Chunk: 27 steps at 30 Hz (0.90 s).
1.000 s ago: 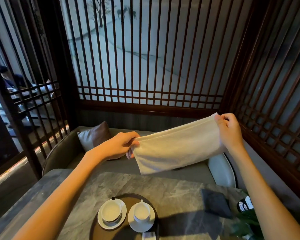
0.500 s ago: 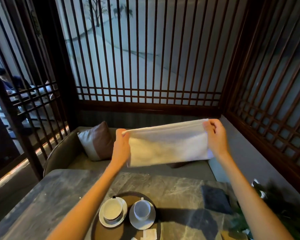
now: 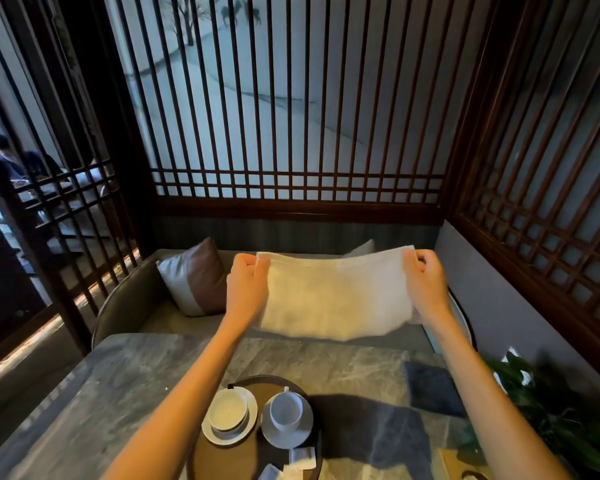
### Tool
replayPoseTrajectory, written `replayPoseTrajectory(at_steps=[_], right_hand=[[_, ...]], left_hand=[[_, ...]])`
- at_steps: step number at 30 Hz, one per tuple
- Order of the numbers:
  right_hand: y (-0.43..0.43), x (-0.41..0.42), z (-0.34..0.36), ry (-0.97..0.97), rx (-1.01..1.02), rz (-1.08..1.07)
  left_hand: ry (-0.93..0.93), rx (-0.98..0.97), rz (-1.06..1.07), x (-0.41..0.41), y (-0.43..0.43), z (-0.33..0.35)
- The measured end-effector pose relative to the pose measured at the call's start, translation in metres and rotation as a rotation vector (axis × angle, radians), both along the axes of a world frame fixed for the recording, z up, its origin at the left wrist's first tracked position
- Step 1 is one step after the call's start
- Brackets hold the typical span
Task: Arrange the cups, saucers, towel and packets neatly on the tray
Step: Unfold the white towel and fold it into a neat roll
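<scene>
The cups (image 3: 286,410) and saucers (image 3: 280,441) already sat on the tray (image 3: 257,377) with packets (image 3: 302,457) at its near edge, while the towel (image 3: 333,296) hung above the table's (image 3: 343,365) far side, its top corners pinched by the left hand (image 3: 246,289) and right hand (image 3: 426,285), seemingly awaiting folding and placing.

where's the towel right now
In the head view the towel is off the tray, held up in the air beyond the table's far edge, stretched between the left hand and the right hand.
</scene>
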State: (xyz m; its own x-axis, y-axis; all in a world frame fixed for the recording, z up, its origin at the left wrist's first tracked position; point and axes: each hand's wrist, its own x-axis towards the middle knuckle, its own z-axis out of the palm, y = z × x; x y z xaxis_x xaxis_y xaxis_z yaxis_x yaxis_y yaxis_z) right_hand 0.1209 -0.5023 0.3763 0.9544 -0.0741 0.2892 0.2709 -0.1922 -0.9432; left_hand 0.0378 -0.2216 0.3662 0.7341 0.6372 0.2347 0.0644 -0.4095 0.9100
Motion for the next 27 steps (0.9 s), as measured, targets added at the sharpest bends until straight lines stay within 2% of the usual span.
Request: replayPoseTrajectory(at_steps=[5,10,13,19,23,27], right_hand=[[0.053,-0.033,-0.012,0.034,0.088,0.067],[0.090,-0.060,-0.032,0.035,0.173,0.091],[0.096,-0.068,-0.038,0.005,0.188,0.030],[0.090,-0.073,-0.047,0.117,0.211,0.103],[0.081,-0.074,-0.046,0.182,0.185,0.182],[0.081,-0.074,-0.043,0.140,0.095,0.103]], left_hand=[[0.004,0.054,-0.048,-0.005,-0.048,-0.008],[-0.131,-0.064,-0.142,-0.014,-0.092,-0.017],[-0.189,-0.107,-0.119,-0.016,-0.099,-0.020],[-0.155,-0.232,-0.268,-0.022,-0.091,-0.035],[-0.103,-0.222,-0.227,-0.019,-0.080,-0.035],[-0.141,-0.182,-0.097,-0.019,-0.087,-0.033]])
